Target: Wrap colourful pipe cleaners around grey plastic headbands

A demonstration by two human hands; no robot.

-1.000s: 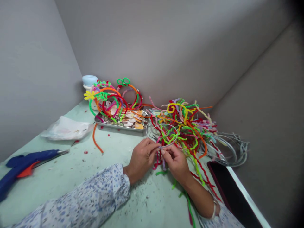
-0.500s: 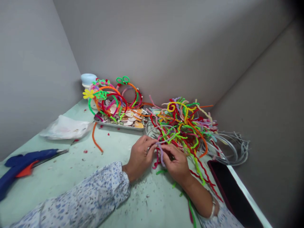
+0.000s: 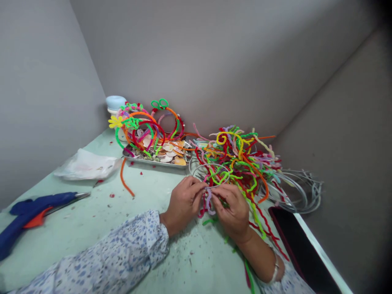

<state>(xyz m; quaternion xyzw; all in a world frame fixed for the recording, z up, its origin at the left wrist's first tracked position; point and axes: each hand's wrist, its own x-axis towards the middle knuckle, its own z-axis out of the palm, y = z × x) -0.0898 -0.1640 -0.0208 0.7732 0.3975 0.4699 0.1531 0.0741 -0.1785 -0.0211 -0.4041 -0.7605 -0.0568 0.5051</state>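
My left hand (image 3: pixel 185 202) pinches a thin grey hoop (image 3: pixel 228 173), thumb and forefinger together at its near end. From the right, my right hand (image 3: pixel 233 210) pinches the same end, its fingertips close to the left ones. A lilac pipe cleaner (image 3: pixel 209 203) hangs from the hoop between the two hands, its lower end loose and slightly wavy. The exact spot where it meets the hoop is partly hidden by my fingers. Behind and to the right of my hands lies a tangled heap of coloured pipe cleaners (image 3: pixel 241 141).
A metal tray (image 3: pixel 150 162) of shells stands at the back, with pipe-cleaner headbands (image 3: pixel 146 122) on it. To the left lie a plastic bag (image 3: pixel 88 164) and a blue-handled tool (image 3: pixel 45 202). Grey hoops (image 3: pixel 301 190) and a phone-like dark slab (image 3: pixel 301 249) are at right.
Both hands have shifted slightly right, and their fingertips are a little farther apart. The lilac pipe cleaner now hangs more freely between them. The view has moved slightly.
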